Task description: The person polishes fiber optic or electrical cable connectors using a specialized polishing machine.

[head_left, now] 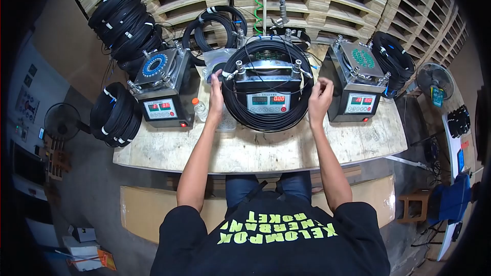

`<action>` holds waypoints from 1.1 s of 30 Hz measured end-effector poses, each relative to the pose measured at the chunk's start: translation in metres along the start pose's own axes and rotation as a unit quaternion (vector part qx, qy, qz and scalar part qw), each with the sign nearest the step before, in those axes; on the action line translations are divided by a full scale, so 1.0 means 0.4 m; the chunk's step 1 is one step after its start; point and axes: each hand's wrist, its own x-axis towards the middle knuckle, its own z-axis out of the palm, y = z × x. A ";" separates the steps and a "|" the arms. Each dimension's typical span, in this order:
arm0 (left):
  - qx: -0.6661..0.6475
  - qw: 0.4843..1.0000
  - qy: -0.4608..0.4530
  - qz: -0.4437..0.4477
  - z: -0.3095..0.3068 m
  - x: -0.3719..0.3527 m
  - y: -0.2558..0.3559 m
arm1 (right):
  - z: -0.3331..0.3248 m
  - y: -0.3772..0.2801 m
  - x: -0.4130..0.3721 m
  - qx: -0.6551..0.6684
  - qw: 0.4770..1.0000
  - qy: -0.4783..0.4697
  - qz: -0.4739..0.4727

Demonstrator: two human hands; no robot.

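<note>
A large coil of black cable (266, 124) stands upright in front of the middle machine (268, 101), whose red and green display shows through the ring. My left hand (217, 94) is closed on the coil's left side, the fingers near a white tie. At the coil's right side is my right hand (320, 97), its fingers curled together; what they hold, if anything, is too small to make out. Thin cable ends cross the inside of the ring.
Similar machines stand at the left (162, 107) and right (359, 102). Black coils are stacked at the far left (125, 25), with another coil (394, 64) behind the right machine. A small bottle with an orange cap (200, 110) stands near my left forearm.
</note>
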 end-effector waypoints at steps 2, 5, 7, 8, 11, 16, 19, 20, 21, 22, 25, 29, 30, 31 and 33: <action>0.032 0.999 0.011 0.024 0.010 0.037 0.011 | 0.025 0.059 0.069 0.009 1.000 -0.016 -0.007; 0.081 0.991 0.099 0.037 0.058 0.039 0.023 | 0.068 0.126 0.121 0.046 0.989 -0.130 0.049; 0.085 0.989 0.121 0.001 0.064 0.044 0.011 | 0.088 0.141 0.130 0.024 0.975 -0.190 0.114; 0.031 0.990 0.135 0.015 0.062 0.055 -0.011 | 0.095 0.150 0.130 0.049 0.971 -0.196 0.126; -0.075 0.992 0.098 0.010 0.060 0.056 -0.034 | 0.105 0.181 0.128 0.098 0.965 -0.197 0.143; -0.122 0.983 0.140 0.010 0.101 0.027 0.004 | 0.118 0.201 0.124 0.080 0.973 -0.168 0.133; -0.083 0.986 0.139 0.027 0.100 0.012 0.010 | 0.126 0.229 0.116 0.067 0.981 -0.148 0.110; -0.052 0.989 0.132 0.038 0.092 0.009 0.010 | 0.123 0.239 0.119 0.060 0.978 -0.166 0.111; -0.020 0.991 0.124 0.048 0.083 0.007 0.006 | 0.110 0.231 0.122 0.052 0.975 -0.183 0.112; 0.033 0.985 0.142 0.093 0.076 0.008 0.001 | 0.098 0.223 0.125 0.043 0.973 -0.198 0.113; 0.159 0.958 0.175 0.161 0.038 0.009 -0.007 | 0.096 0.165 0.120 0.093 0.990 -0.110 0.001; 0.233 0.959 0.115 0.113 -0.002 -0.013 0.028 | 0.041 0.121 0.176 0.095 0.972 -0.197 0.082; 0.231 0.965 0.084 0.091 -0.019 -0.008 0.037 | 0.042 0.116 0.192 0.125 0.968 -0.205 0.078; 0.229 0.969 0.053 0.071 -0.030 0.000 0.044 | 0.046 0.110 0.202 0.128 0.965 -0.216 0.079; 0.210 0.976 0.035 0.047 -0.039 0.013 0.057 | 0.049 0.085 0.221 0.135 0.958 -0.240 0.083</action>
